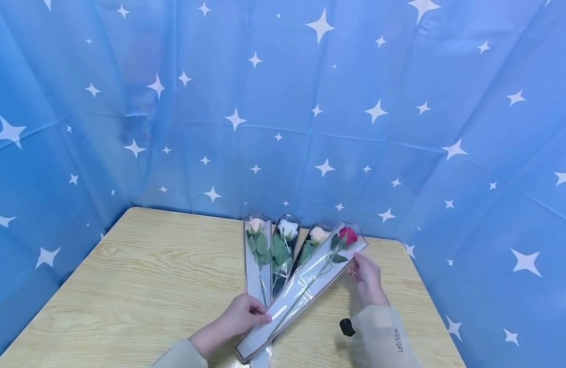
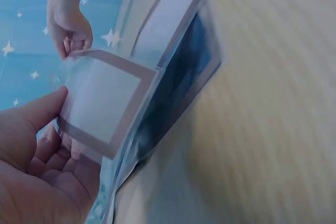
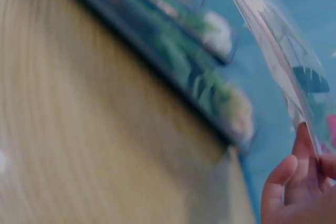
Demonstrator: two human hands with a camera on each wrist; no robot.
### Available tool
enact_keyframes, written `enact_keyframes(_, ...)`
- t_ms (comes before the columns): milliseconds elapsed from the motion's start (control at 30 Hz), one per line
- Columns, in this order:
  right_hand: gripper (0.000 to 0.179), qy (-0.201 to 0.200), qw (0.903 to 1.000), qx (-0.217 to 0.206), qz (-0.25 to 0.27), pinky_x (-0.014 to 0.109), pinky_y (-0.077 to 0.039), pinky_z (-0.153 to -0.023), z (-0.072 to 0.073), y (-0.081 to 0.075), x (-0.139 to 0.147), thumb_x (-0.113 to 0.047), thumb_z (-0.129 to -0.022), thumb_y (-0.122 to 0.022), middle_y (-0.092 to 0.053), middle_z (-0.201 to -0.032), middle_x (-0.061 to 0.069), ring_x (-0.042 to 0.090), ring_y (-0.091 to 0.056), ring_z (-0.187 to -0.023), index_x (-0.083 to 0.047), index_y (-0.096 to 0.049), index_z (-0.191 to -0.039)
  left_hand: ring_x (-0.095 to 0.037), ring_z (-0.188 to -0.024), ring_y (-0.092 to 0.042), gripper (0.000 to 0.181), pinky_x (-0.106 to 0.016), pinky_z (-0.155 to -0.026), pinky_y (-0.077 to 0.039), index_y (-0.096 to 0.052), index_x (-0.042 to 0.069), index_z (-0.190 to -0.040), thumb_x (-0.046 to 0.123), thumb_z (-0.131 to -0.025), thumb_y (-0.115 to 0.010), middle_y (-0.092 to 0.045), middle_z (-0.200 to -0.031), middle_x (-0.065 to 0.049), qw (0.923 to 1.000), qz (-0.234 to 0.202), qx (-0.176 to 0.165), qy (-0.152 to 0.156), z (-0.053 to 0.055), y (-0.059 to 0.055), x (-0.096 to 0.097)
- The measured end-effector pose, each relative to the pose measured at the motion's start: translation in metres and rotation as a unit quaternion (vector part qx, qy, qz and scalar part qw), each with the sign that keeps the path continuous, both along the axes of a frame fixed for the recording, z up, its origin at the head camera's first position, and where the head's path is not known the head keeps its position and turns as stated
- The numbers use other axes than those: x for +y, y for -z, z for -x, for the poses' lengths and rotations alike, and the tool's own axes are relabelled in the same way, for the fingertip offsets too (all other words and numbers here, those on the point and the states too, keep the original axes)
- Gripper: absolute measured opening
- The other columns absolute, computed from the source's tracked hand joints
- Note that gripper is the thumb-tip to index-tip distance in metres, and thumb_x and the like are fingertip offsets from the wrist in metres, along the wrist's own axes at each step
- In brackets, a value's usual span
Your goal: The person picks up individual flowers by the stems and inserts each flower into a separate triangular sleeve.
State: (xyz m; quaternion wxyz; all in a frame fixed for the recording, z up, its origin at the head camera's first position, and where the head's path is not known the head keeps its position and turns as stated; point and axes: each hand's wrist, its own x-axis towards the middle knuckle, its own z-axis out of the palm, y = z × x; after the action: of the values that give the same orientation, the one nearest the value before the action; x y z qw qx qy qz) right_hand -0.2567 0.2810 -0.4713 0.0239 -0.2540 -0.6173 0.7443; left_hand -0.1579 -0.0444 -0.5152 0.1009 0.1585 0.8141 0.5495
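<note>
A wrapped red rose [image 1: 348, 235] lies slantwise in a clear sleeve [image 1: 294, 301] with white backing and a brown border. In the head view my left hand [image 1: 245, 313] pinches this sleeve near its lower end. The left wrist view shows the left thumb [image 2: 44, 108] against the sleeve's end. My right hand [image 1: 368, 278] grips the right edge just below the bloom; in the right wrist view, right fingers [image 3: 304, 171] hold that edge, with the sleeve raised above the other wrapped roses. The red-rose sleeve partly covers them.
Fanned out on the wooden table [image 1: 172, 271] are a pale pink rose [image 1: 255, 225] in white wrap, a white rose [image 1: 288, 229] and a pale rose [image 1: 319, 234] in dark wraps. A blue starry curtain [image 1: 274, 102] stands behind the table's back edge.
</note>
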Motion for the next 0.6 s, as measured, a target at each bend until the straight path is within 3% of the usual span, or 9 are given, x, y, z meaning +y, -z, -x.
enact_keyframes(167, 0.031, -0.026, 0.9986, -0.044, 0.015, 0.019, -0.05, -0.067, -0.003, 0.018, 0.013, -0.018, -0.099, -0.048, -0.064, -0.074, -0.006, 0.004, -0.06, -0.066, -0.003, -0.049, -0.127, -0.003, -0.06, -0.049, 0.013, -0.019, -0.055, -0.043, -0.072, 0.006, -0.076, 0.018, -0.075, -0.078, -0.063, -0.067, 0.004, 0.9996, 0.024, 0.016, -0.007, -0.003, 0.008, 0.005)
enact_keyframes(300, 0.034, -0.022, 0.9966, -0.064, 0.048, 0.022, -0.052, -0.072, -0.005, 0.03, 0.022, -0.014, -0.098, -0.047, -0.067, -0.075, -0.004, 0.006, -0.062, -0.069, -0.004, -0.045, -0.131, -0.002, -0.058, -0.049, 0.015, -0.019, -0.053, -0.044, -0.071, 0.007, -0.073, 0.021, -0.075, -0.078, -0.062, -0.065, 0.006, 0.9987, 0.041, 0.02, -0.02, -0.001, 0.01, 0.008)
enact_keyframes(600, 0.037, -0.014, 0.9951, -0.095, 0.021, 0.026, -0.053, -0.074, 0.0, 0.043, 0.029, -0.014, -0.099, -0.046, -0.066, -0.074, -0.003, 0.008, -0.062, -0.072, 0.0, -0.042, -0.134, -0.003, -0.056, -0.048, 0.018, -0.02, -0.051, -0.042, -0.07, 0.008, -0.069, 0.021, -0.073, -0.08, -0.06, -0.062, 0.006, 0.9978, 0.052, 0.021, -0.035, 0.0, 0.009, 0.01)
